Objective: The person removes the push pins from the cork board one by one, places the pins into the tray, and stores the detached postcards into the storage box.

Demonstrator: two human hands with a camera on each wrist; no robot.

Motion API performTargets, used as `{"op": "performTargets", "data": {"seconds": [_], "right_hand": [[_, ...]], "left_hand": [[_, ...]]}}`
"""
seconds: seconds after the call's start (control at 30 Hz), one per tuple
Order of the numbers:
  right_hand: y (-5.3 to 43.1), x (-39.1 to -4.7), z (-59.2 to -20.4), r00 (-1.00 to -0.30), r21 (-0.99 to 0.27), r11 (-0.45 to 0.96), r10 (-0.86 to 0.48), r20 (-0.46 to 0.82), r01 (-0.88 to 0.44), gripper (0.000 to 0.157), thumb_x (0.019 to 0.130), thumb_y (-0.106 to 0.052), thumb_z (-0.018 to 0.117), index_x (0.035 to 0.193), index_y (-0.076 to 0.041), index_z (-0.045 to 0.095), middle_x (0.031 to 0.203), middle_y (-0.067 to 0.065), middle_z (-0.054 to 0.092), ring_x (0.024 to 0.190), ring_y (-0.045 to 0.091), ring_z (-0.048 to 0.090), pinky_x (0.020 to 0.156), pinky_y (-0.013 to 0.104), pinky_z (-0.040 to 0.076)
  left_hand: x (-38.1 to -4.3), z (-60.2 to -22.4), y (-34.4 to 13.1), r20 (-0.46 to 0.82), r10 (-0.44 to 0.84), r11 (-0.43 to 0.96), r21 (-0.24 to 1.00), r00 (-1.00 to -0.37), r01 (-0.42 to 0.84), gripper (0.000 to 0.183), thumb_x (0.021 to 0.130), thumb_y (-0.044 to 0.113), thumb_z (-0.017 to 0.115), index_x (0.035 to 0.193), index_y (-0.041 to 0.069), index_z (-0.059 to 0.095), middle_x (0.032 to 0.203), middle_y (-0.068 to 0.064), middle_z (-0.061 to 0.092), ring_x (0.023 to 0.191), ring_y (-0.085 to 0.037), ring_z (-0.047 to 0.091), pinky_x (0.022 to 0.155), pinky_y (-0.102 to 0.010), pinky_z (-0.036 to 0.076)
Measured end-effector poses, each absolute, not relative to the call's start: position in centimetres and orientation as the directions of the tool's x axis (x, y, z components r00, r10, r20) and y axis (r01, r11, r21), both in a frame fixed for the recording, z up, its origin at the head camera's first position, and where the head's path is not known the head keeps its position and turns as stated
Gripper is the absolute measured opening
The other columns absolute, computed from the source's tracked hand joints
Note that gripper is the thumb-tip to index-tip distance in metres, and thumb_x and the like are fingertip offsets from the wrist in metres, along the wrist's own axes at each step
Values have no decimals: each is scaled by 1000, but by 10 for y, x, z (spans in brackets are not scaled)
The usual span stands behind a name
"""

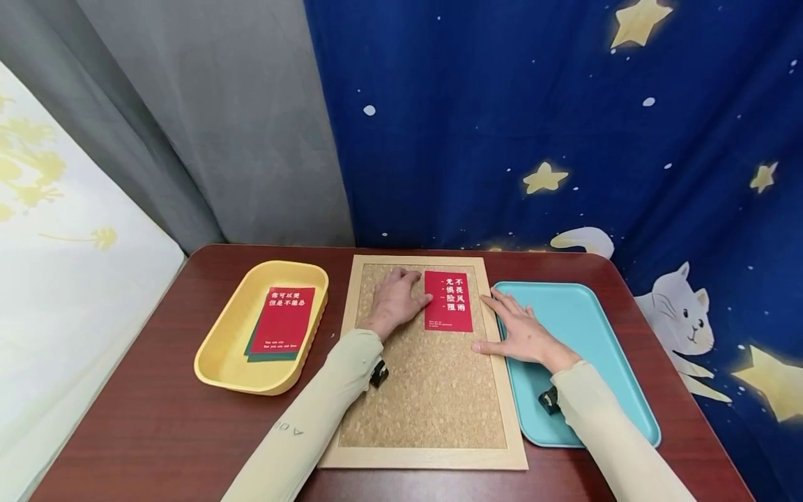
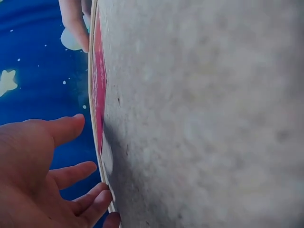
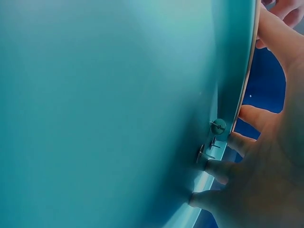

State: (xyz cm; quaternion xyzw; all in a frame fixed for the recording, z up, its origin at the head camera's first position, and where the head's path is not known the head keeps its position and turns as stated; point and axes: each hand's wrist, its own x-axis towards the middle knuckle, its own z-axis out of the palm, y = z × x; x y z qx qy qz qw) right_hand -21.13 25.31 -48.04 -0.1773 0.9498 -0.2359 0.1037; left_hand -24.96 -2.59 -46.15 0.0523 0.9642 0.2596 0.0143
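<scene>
A red card (image 1: 448, 303) with white writing lies on the upper right of a wood-framed cork board (image 1: 433, 397). My left hand (image 1: 396, 301) rests on the cork just left of the card, thumb at its left edge and fingers loosely bent. To the card's right, my right hand (image 1: 521, 333) spreads its fingers over the board's right frame and the near side of a blue-green tray (image 1: 580, 314). In the right wrist view, several thumbtacks (image 3: 218, 126) lie in the tray close to those fingertips. Neither hand grips anything.
A yellow basket (image 1: 210, 366) stands left of the board, holding a red card (image 1: 285, 321) on top of a dark green one (image 1: 270, 357). All of it sits on a dark red-brown table (image 1: 157, 446). Behind hang grey and starry blue curtains (image 1: 452, 139).
</scene>
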Motion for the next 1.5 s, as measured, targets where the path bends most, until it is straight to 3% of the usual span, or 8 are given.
{"op": "performTargets", "data": {"seconds": [0.23, 0.6, 0.97, 1.5], "right_hand": [[253, -211, -481, -915, -492, 821, -389, -110, -290, 106, 83, -67, 77, 165, -17, 30, 175, 14, 16, 161, 46, 12, 122, 80, 5], [252, -211, -480, -917, -502, 819, -382, -117, -277, 107, 83, -66, 77, 165, -17, 30, 175, 15, 16, 161, 46, 11, 122, 80, 4], [251, -213, -480, -916, -518, 808, -386, -108, -279, 107, 82, -65, 78, 165, -18, 30, 175, 16, 17, 161, 48, 10, 122, 79, 3], [254, -212, -483, -917, -521, 809, -383, -115, -272, 107, 82, -65, 79, 165, -18, 29, 176, 15, 15, 161, 47, 9, 122, 79, 2]], "left_hand": [[-256, -462, -19, -30, 83, 910, 410, -996, 64, 75, 93, 55, 72, 156, 21, 49, 140, -12, 52, 129, -28, 47, 105, -46, 43], [-260, -458, -19, -101, 88, 926, 375, -991, 44, 91, 83, 57, 81, 160, 29, 42, 139, -10, 47, 129, -27, 44, 105, -44, 43], [-260, -446, -19, -176, 91, 953, 300, -980, 35, 89, 82, 56, 82, 159, 31, 44, 136, -8, 45, 127, -27, 41, 103, -46, 46], [-257, -457, -18, -62, 105, 889, 454, -993, 65, 94, 77, 46, 92, 156, 29, 46, 139, -13, 48, 128, -29, 45, 108, -45, 46]]}}
